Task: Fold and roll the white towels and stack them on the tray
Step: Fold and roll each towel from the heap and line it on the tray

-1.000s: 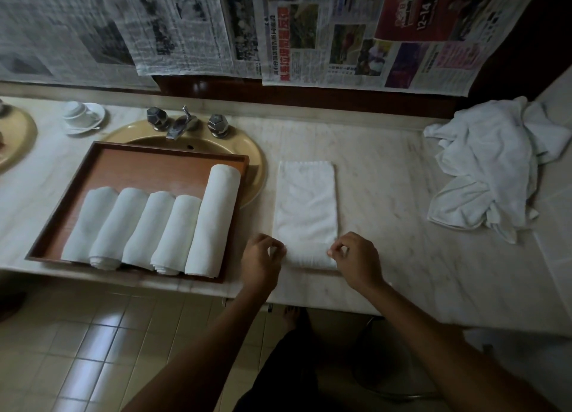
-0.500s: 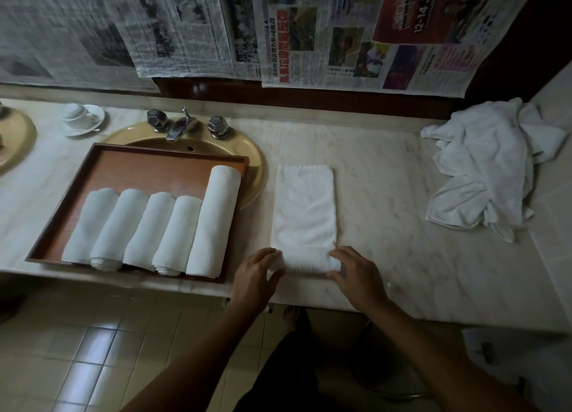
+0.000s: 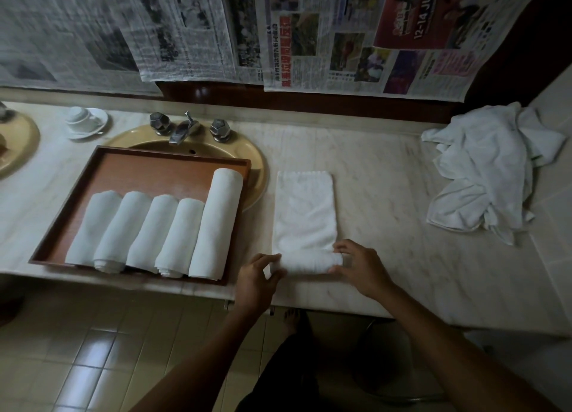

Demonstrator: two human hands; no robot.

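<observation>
Both hands grasp a folded towel (image 3: 305, 213) on the marble counter (image 3: 387, 201): left hand (image 3: 255, 280) and right hand (image 3: 360, 267) pinch the ends of its rolled near edge. Just left, five rolled towels (image 3: 161, 232) lie side by side in the wooden tray (image 3: 148, 171). Unfolded towels (image 3: 486, 170) sit heaped far right.

The folded towel (image 3: 305, 213) now has its near end rolled up; both hands' fingers (image 3: 340, 250) have advanced with it.
</observation>
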